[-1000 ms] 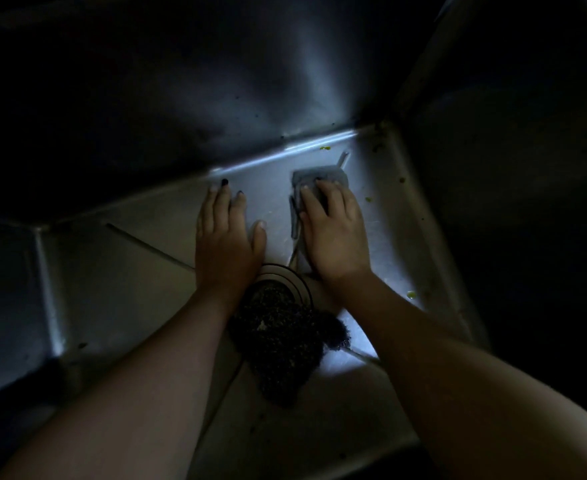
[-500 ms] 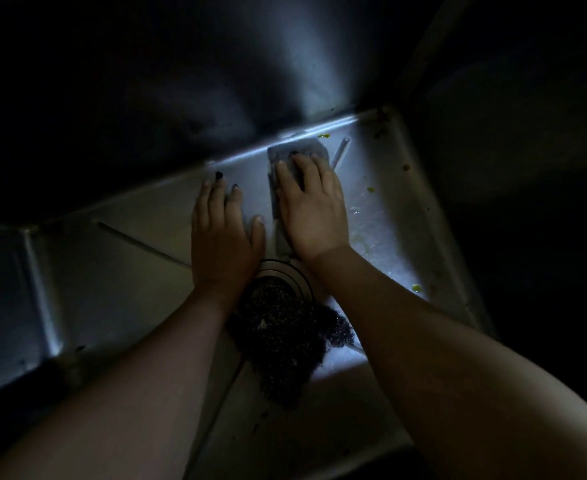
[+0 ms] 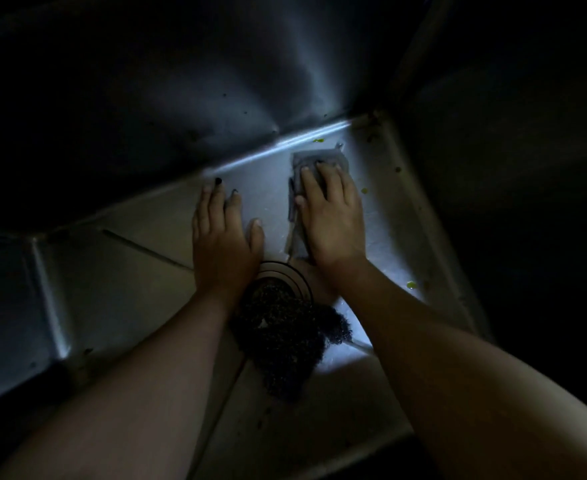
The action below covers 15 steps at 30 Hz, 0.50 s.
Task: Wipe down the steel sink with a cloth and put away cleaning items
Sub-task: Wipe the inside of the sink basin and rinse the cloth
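A dim steel sink (image 3: pixel 139 271), lit only along its floor, held both bare hands. The right hand (image 3: pixel 331 220) pressed flat, fingers extended, on a grey cloth (image 3: pixel 319 159) near the far right corner, its long axis running from the drain (image 3: pixel 285 271) toward the back wall. The left hand (image 3: pixel 221 237) lay open on bare steel beside it. A dark scrubber (image 3: pixel 281 341) covered the drain; green specks (image 3: pixel 411 284) dotted the right edge.

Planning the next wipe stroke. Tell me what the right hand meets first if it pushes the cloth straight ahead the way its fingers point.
Likely the steel sink's back wall: the right hand presses the grey cloth close to that seam, with a green speck between. Depth is unclear.
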{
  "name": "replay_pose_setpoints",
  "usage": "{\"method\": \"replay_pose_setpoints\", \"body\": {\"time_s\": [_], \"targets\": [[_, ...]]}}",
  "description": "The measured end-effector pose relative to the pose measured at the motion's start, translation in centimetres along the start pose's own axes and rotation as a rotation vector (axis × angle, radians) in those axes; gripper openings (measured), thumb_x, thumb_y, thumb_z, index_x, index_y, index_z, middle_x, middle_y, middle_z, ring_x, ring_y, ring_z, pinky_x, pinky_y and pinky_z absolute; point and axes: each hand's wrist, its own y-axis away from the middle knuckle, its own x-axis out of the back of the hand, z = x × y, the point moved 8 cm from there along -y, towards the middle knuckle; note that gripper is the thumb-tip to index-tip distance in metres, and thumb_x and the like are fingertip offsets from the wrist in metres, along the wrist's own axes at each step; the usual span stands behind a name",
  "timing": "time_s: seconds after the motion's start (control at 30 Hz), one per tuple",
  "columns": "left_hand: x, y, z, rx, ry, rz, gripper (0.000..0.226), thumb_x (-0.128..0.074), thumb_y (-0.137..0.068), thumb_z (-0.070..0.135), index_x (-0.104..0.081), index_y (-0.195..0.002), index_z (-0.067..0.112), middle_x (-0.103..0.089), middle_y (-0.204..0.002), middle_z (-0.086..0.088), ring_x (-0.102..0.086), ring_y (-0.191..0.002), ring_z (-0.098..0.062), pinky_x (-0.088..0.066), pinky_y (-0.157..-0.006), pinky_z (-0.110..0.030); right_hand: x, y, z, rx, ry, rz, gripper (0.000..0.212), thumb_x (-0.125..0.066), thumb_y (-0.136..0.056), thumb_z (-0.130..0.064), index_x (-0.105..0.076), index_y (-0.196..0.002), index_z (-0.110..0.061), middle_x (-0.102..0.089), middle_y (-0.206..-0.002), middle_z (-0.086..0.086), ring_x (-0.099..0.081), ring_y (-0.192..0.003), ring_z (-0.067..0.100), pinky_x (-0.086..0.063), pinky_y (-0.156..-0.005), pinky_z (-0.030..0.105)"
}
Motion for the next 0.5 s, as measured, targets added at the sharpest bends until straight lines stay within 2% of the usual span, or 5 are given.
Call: {"method": "replay_pose_setpoints", "body": {"time_s": [0.2,0.37,0.43,0.5], "targets": [[0.0,-0.2,0.2,-0.034,-0.018,0.006,0.051,-0.048,-0.081,0.025,-0.052,-0.120,-0.008,-0.046,-0.132,-0.031,-0.038,-0.128,-0.045,-0.028,-0.108,-0.049,-0.3,2.5,-0.7,-0.048,-0.034,-0.004,0.048,-0.045,-0.095,-0.032,-0.044,-0.139,-0.013,-0.040,-0.145,0.017,-0.030,-0.137,0.035,-0.019,-0.113,0.042],[-0.1,-0.2,0.2,-0.025,-0.007,-0.015,0.053,-0.046,-0.080,0.026,-0.052,-0.119,-0.009,-0.046,-0.131,-0.032,-0.037,-0.128,-0.046,-0.029,-0.107,-0.051,0.0,1.1,-2.4,0.053,-0.048,0.053,0.042,-0.054,-0.091,-0.028,-0.057,-0.128,-0.010,-0.052,-0.134,0.018,-0.045,-0.127,0.037,-0.032,-0.108,0.044],[-0.1,-0.3,0.1,-0.024,-0.004,-0.020,0.052,-0.048,-0.081,0.025,-0.051,-0.120,-0.009,-0.045,-0.132,-0.032,-0.035,-0.129,-0.046,-0.028,-0.108,-0.051,-0.3,0.1,-2.8,0.070,-0.045,0.039,0.043,-0.050,-0.093,-0.029,-0.053,-0.131,-0.011,-0.049,-0.138,0.016,-0.041,-0.130,0.035,-0.026,-0.110,0.041],[-0.1,-0.2,0.1,-0.020,-0.005,-0.026,0.050,-0.051,-0.081,0.023,-0.050,-0.121,-0.008,-0.044,-0.134,-0.031,-0.034,-0.130,-0.045,-0.026,-0.109,-0.050,-0.8,-1.1,-2.9,0.079,-0.025,0.005,0.046,-0.042,-0.096,-0.032,-0.045,-0.138,-0.014,-0.041,-0.145,0.012,-0.032,-0.136,0.031,-0.015,-0.113,0.036]]}}
